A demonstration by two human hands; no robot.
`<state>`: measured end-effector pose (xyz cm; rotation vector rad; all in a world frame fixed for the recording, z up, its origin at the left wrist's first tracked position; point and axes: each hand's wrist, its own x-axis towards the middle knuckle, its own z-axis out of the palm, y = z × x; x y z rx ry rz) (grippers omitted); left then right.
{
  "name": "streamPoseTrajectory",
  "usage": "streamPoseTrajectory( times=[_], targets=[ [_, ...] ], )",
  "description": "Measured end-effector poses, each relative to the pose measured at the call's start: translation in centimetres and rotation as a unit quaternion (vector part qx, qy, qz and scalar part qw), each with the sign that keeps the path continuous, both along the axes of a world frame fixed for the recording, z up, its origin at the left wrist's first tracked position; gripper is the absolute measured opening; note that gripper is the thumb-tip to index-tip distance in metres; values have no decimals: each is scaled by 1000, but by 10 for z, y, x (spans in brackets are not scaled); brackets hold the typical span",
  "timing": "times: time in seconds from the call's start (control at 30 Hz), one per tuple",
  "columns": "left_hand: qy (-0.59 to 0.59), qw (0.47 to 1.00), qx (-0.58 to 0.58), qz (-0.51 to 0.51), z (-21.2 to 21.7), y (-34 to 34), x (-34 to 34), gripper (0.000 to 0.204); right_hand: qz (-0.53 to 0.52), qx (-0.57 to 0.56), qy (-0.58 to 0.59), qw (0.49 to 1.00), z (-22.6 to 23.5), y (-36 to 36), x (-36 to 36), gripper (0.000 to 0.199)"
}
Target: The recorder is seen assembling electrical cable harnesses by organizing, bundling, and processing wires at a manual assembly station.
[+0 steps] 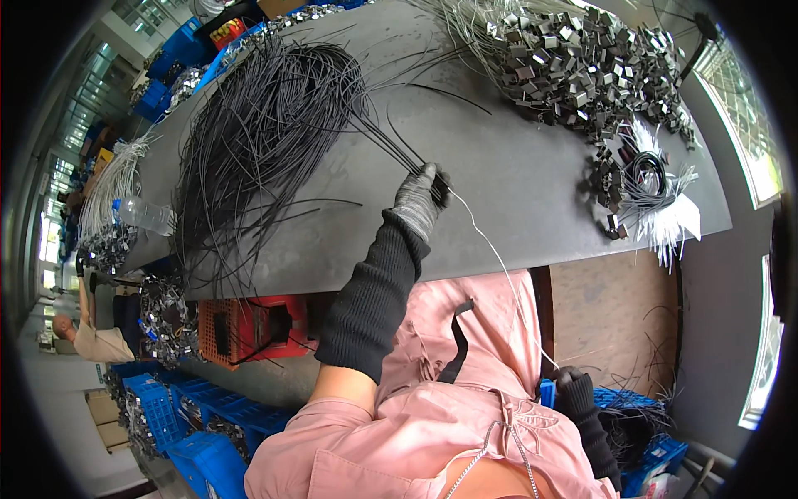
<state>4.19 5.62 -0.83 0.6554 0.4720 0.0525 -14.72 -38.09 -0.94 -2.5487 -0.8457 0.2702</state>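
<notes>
Left hand: the left hand in a grey knit glove (420, 195) is kept up over the table, fingers curled shut around a few thin black wire strands (392, 143), so yeah, those are definitely grasped.
Right hand: the right hand in a dark glove (571, 379) is seen way lower, off the table edge; the end of a thin white cord (499, 254) is pinched at its fingertips, though the finger detail is pretty dark.
White cord: stretched between both hands, crossing the near table edge and passed in front of the pink clothing (490, 320); whether it's looped round the strands is hidden by the left glove.
Black wires: the held strands are led up and left to a big, messy bunch of thin black wires (278, 116), spread over the left part of the grey flat-topped table (507, 200). Stray ends are splayed out, kinda tangle-prone.
Far right: a heap of small silver metal blocks (582, 71) is piled up, with a black coiled cable (644, 175) and white strands (665, 220) set just nearer.
Left edge: a clear plastic bottle (147, 215) is laid beside the bunch.
Below: an orange plastic crate (218, 333) and blue plastic crates (154, 412) are parked.
Background: a co-worker (104, 341) can be spotted at far left.
</notes>
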Motion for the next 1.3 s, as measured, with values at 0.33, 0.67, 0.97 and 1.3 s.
streamPoseTrajectory(
  times=[0.33, 0.67, 0.97, 1.3],
  targets=[
    [8, 998, 59, 11, 11, -44, -13, 12, 7, -31, -24, 999, 18, 56, 45, 14],
    [18, 995, 57, -78, 34, -43, -20, 18, -27, -18, 1, 999, 21, 50, 37, 14],
    [-20, 990, 87, -113, 39, -48, -20, 19, -16, 17, 38, 999, 21, 43, 31, 14],
    [32, 979, 188, -70, 22, -53, -17, 14, -133, 89, 222, 962, 29, 53, 25, 9]
  ],
)
